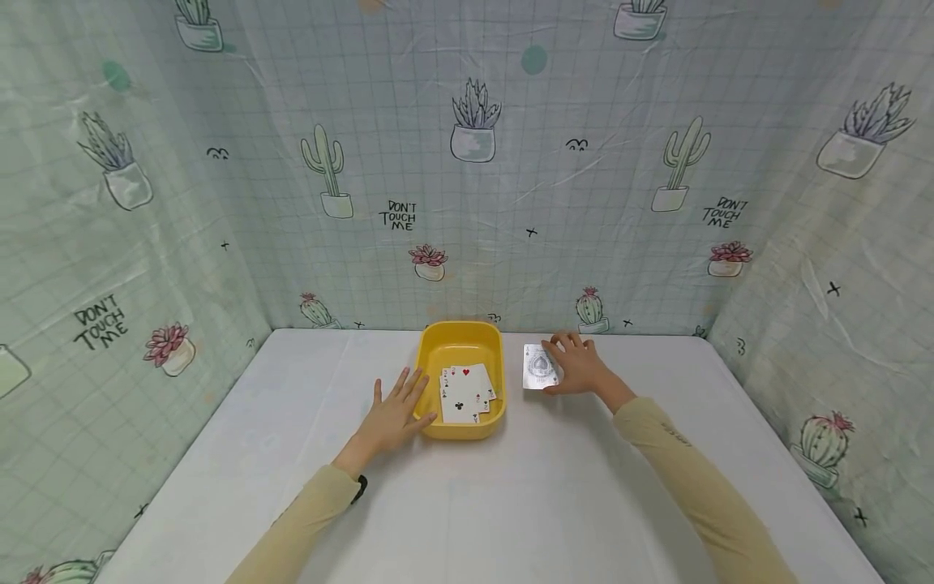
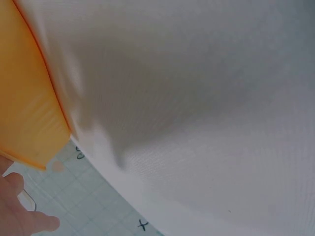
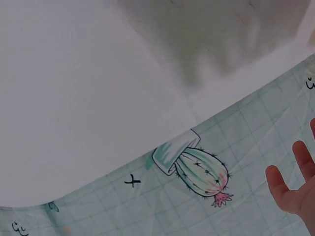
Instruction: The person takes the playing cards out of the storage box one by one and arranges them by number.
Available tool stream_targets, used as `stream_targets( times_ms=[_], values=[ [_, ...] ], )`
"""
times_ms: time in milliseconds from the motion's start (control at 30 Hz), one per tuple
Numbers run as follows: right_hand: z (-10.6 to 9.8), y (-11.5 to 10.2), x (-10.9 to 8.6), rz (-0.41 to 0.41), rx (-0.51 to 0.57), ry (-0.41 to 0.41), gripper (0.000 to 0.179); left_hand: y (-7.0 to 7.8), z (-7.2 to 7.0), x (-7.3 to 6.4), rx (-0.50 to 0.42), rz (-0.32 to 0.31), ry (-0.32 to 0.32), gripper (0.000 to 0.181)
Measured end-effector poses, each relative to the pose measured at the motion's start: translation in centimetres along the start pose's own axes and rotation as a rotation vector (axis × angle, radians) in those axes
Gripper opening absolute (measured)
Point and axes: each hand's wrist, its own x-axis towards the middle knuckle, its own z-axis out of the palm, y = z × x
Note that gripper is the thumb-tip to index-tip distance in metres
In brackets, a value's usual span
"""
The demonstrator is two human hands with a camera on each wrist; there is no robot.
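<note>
"How are the hands?"

"The left hand (image 1: 390, 415) is spread, fingers straight, at the rim of the yellow bin (image 1: 461, 433), around the bin's eight o'clock. The right hand (image 1: 580, 367) grips a silvery card (image 1: 537, 368), thumb near the card's four o'clock and fingers near its two."

"Where's that card?"

"Beside the bin, at the bin's three o'clock, spade side up. I can't tell whether it lies flat or is slightly lifted."

"And in the bin?"

"Overlapping white cards (image 1: 460, 393), face up, toward six o'clock; a heart and a club show."

"Farther out?"

"Beige sleeves (image 1: 310, 507) come in from seven and five o'clock, over the white counter (image 1: 467, 511). At twelve, a cactus-printed curtain (image 1: 525, 178) rises behind it."
</note>
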Motion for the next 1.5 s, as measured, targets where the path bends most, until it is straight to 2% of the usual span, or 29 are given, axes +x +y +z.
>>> stream_targets(
  times_ms=[167,433,633,900,1333,1500],
  values=[
    [1.2,0.1,0.2,-0.005,0.002,-0.016,0.089,-0.1,0.2,0.0,0.0,-0.003,-0.01,0.073],
    [2.5,0.0,0.6,0.04,0.037,-0.061,0.088,0.1,0.2,-0.1,0.017,0.005,0.013,0.072],
    [3.2,-0.2,0.8,0.057,0.029,-0.102,0.089,0.3,0.1,-0.3,0.004,0.0,-0.003,0.072],
    [3.7,-0.3,0.9,0.056,0.038,-0.109,0.09,0.3,0.0,-0.3,0.009,-0.006,-0.011,0.072],
    [3.4,-0.3,1.1,0.054,0.04,-0.121,0.088,0.3,0.2,-0.2,-0.004,0.02,0.049,0.07],
    [3.3,-0.3,1.1,0.062,0.033,-0.137,0.087,0.2,0.1,-0.1,-0.011,0.009,0.028,0.071]
  ],
)
